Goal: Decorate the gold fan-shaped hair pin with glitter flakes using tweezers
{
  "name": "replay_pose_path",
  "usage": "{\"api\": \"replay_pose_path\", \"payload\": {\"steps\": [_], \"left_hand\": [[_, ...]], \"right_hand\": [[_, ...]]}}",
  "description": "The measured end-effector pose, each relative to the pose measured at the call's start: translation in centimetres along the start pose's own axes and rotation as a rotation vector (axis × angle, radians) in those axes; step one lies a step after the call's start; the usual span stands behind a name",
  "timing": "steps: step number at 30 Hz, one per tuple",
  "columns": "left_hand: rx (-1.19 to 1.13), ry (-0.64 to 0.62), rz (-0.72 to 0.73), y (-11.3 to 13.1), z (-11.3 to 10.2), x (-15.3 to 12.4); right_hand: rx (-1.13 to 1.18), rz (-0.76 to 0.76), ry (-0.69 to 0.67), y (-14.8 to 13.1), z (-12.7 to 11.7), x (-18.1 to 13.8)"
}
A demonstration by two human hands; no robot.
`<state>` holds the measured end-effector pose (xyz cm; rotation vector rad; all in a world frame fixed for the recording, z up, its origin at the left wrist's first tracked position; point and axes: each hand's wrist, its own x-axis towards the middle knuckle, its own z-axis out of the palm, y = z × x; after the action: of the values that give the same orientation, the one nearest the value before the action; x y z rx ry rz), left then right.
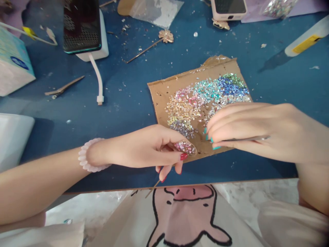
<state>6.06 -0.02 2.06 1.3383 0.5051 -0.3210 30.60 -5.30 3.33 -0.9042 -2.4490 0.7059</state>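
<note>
My left hand [151, 145], with red nails, is closed on a hairpin. The hairpin's leaf-like head [185, 147] is covered in pink and pale chips, and its thin stick pokes out below my fingers past the table edge. My right hand [257, 128], with teal nails, pinches slim metal tweezers [246, 138] just above the lower right of a cardboard piece [161, 99]. Their tips are mostly hidden by my fingers. Small shiny chips [183, 108] lie spread over the cardboard in patches of yellow, pink, turquoise, blue, green, silver and grey.
Another hairpin [166, 36] with a flower head lies beyond the cardboard. A dark phone [82, 25] rests on a white block with a short cable [97, 77]. Around the table are scissor-like tool [65, 86], tissue pack [19, 58], white-cased phone [229, 8] and a pale tube [307, 37].
</note>
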Motion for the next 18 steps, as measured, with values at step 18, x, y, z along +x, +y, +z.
{"api": "replay_pose_path", "payload": {"steps": [18], "left_hand": [[-0.026,-0.017,0.015,0.38,-0.08,0.19]], "right_hand": [[0.03,0.005,0.02,-0.12,-0.08,0.13]]}}
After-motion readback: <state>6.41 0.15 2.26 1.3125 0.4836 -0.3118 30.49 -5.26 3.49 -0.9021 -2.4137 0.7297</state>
